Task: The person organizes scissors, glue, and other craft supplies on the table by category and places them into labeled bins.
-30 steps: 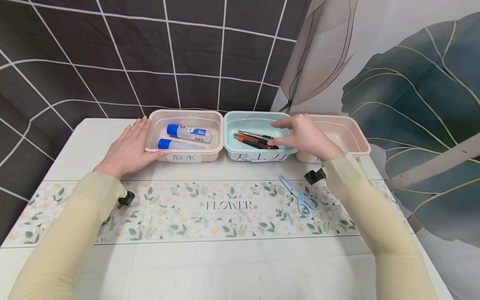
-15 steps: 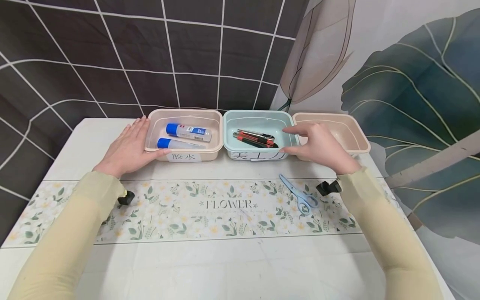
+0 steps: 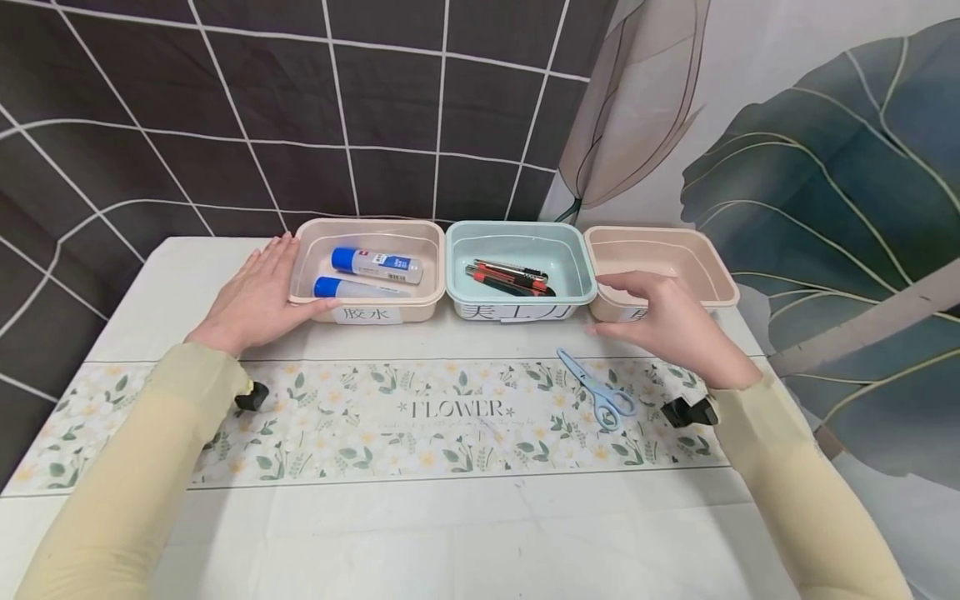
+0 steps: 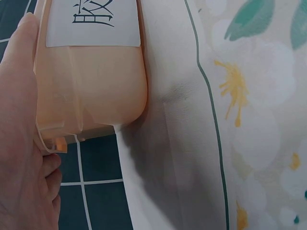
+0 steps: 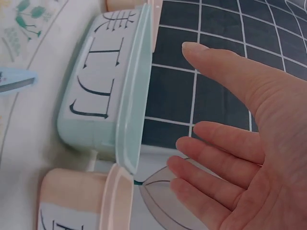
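Observation:
My left hand rests against the left side of a pink plastic bin, fingers fairly straight along the wall and thumb at the front rim. Two blue-capped glue bottles lie inside that bin. In the right wrist view my right hand holds nothing, its thumb spread from relaxed fingers. It hovers in front of the right pink bin, partly covering that bin's label. Beside it stands the light-blue bin, with several red and black utility knives in it. Blue scissors lie on the table before the bins.
The three labelled bins stand in a row at the back of the white table. A floral strip printed FLOWER crosses the tabletop. Behind rises a dark cloth with a white grid; a leaf-patterned cloth hangs at the right.
My right hand has drawn back from over the light-blue bin, moving right and toward me, to the front of the right pink bin. The left hand has stayed put.

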Demonstrator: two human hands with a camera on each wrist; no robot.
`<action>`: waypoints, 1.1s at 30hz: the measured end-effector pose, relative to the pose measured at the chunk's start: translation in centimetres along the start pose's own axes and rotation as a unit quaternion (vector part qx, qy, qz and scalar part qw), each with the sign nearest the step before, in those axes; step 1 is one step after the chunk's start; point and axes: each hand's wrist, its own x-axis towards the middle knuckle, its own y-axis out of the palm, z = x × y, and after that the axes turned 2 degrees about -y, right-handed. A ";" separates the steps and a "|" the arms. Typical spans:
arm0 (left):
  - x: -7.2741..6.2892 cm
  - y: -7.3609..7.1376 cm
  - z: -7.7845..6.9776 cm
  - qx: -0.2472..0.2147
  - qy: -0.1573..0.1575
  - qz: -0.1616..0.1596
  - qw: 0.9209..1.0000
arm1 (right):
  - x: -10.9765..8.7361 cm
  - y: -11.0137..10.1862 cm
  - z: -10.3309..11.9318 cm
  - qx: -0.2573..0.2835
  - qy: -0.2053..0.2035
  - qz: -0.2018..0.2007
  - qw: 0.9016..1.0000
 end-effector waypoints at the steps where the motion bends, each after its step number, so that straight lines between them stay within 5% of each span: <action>1: 0.0 0.0 0.0 0.000 0.000 0.000 1.000 | -0.3 0.0 0.0 0.000 0.004 0.001 1.000; 20: 0.0 -0.1 -0.2 -0.002 0.001 0.003 1.000 | -4.1 1.2 -2.3 -0.017 0.049 0.028 0.998; 33: -0.2 -0.2 -0.3 -0.005 0.002 0.000 1.000 | -6.1 4.1 -3.4 -0.001 0.104 0.091 0.990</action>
